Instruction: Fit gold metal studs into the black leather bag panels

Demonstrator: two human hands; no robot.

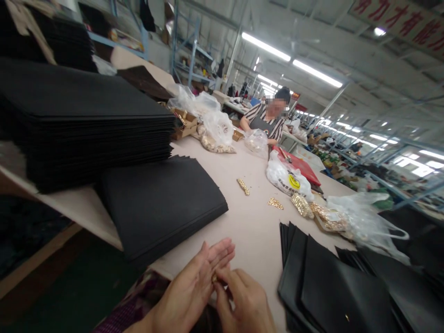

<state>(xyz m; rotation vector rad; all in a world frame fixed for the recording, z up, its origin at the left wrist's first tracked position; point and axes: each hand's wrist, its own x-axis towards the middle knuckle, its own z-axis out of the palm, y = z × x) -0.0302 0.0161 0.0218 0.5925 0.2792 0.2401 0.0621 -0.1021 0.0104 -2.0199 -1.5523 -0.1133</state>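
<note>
My left hand is held palm up near the table's front edge, its fingers stretched out. My right hand pinches a small gold piece between thumb and forefinger, against the left palm. Left of my hands lies a low stack of black sheets. Ahead on the table are a gold bundle and a small scatter of gold pieces. To the right stand black folded pieces, one bearing a small gold spot.
A tall black stack rises at the left. Clear bags and a cardboard box sit at the back. White bag, gold packs and a plastic bag line the right. A person is across the table.
</note>
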